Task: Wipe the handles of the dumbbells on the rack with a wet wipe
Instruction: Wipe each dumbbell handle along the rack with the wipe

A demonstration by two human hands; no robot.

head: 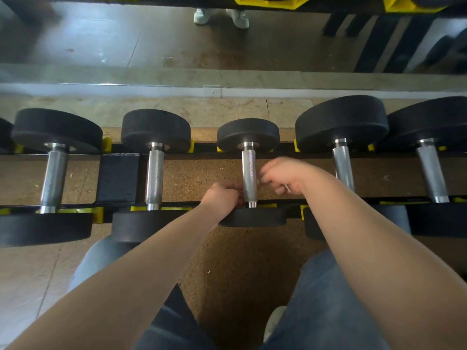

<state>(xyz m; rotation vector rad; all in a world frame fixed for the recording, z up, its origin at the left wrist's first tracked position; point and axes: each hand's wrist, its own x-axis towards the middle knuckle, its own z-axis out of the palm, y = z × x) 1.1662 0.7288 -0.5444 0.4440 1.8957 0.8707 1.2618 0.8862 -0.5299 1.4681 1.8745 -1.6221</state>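
Several black dumbbells with knurled steel handles lie across a black and yellow rack (117,180). Both hands are at the small middle dumbbell (249,133). My left hand (223,197) curls its fingers against the near end of that handle (249,170), just above the near weight. My right hand (283,176), blurred by motion, has curled fingers against the handle's right side. Only a small pale sliver of the wet wipe (258,182) shows between those fingers and the steel. The rest of it is hidden.
Two dumbbells lie to the left (154,173) (54,178) and two larger ones to the right (343,168) (432,173). A mirror behind the rack reflects the floor and a pair of shoes (221,17). My knees in jeans are below the rack.
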